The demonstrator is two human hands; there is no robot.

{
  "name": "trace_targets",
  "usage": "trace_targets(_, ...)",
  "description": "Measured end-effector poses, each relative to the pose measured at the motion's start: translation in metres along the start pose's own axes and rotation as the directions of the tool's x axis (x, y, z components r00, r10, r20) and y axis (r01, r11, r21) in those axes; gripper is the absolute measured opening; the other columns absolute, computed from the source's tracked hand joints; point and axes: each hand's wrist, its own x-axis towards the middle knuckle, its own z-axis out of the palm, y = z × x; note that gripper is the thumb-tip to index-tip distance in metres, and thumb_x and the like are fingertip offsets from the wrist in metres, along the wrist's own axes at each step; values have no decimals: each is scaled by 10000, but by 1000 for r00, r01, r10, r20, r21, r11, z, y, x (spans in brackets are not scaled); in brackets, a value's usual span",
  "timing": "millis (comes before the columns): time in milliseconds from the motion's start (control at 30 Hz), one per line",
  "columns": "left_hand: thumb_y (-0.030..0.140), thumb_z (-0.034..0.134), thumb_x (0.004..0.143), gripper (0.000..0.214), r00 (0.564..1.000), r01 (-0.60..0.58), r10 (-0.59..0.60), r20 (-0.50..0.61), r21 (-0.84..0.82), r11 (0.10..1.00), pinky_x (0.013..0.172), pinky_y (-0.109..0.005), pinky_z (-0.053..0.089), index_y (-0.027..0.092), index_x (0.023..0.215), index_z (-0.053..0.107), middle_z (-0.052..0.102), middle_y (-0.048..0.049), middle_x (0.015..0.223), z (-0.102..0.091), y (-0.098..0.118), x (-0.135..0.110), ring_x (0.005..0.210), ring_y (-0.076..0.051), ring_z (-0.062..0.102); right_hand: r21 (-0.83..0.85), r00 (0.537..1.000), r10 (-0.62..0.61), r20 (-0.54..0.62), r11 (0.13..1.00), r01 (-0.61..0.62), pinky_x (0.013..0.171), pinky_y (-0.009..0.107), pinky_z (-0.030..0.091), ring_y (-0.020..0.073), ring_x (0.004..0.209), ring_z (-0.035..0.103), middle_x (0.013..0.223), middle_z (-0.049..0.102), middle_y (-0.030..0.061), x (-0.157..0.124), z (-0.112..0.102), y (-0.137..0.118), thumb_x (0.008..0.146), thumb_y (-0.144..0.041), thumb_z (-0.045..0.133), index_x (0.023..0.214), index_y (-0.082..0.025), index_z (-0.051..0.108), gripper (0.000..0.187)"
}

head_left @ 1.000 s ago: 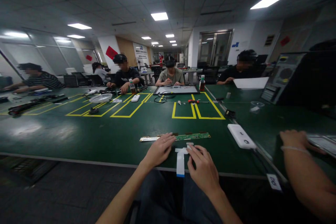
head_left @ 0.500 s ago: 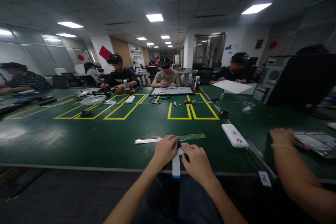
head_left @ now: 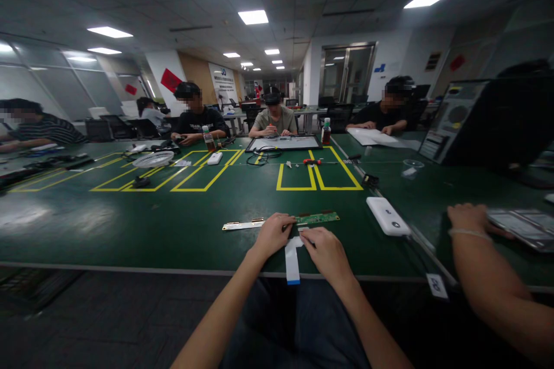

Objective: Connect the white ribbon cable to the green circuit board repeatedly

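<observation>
A long narrow circuit board (head_left: 321,218), green on the right and pale on the left, lies crosswise on the green table in front of me. My left hand (head_left: 274,234) covers its middle, fingers bent and closed over it. From the right, my right hand (head_left: 325,249) pinches the upper part of a white flat ribbon cable (head_left: 292,260) just below the board. The cable bends and runs down toward the table's front edge, where its blue end shows. Whether its upper end sits in the board's connector, I cannot tell; my fingers partly hide that spot.
To the right lie a white power bank (head_left: 386,216) with a cord and another person's arm (head_left: 489,259) beside a metal-framed part (head_left: 523,229). A computer tower (head_left: 454,121) stands behind. Farther off are yellow tape outlines, a red tool (head_left: 312,162), bottles and several people.
The view has tilted slightly down. Both hands keep nearly the same place at the board, the right fingers a little closer to it. Across the table, a person's white sheet lies lower.
</observation>
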Motion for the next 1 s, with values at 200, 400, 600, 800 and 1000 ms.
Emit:
trace_targets(200,108,598,918,366,998,-39,41,54,-44,998,1096,-383,529,270,1184,790,769,-10,1240,-4,1,-4,1276,-227,661,-32,999,-43,-8,999,42,961,308,483,192,1114,652,1160,762,37,-2,-4,-6,1039,-236,537,1164,-270,755,254)
trace_targets(400,138,544,939,387,995,-72,75,59,-41,997,1146,-412,503,232,1248,756,740,-33,1302,-4,5,-7,1324,-227,634,-39,998,-57,-26,998,56,991,355,489,213,1196,628,1276,732,49,-6,-5,-8,1024,-237,536,1265,-250,718,302)
trace_targets(600,162,543,958,395,993,-109,106,44,55,993,1249,-493,369,187,1319,704,626,-89,1466,-2,4,-8,1412,-246,552,-43,998,-60,-36,997,59,1018,369,478,229,1229,613,1278,731,68,-7,-4,-8,1017,-238,541,1252,-242,728,300)
trace_targets(800,185,503,986,375,993,-96,92,79,41,995,1215,-457,425,184,1292,719,675,-82,1409,-2,6,-10,1453,-256,503,-88,999,-49,-11,995,48,982,368,467,231,1203,619,1269,736,64,-6,-6,-10,1022,-242,545,1236,-249,730,283)
trace_targets(1000,199,492,993,396,992,-90,84,98,53,995,1240,-497,372,177,1334,692,653,-96,1434,-5,13,-11,1414,-259,550,-112,998,-58,7,992,58,958,363,465,229,1201,611,1294,727,58,-6,-9,-13,1022,-230,531,1264,-254,720,308)
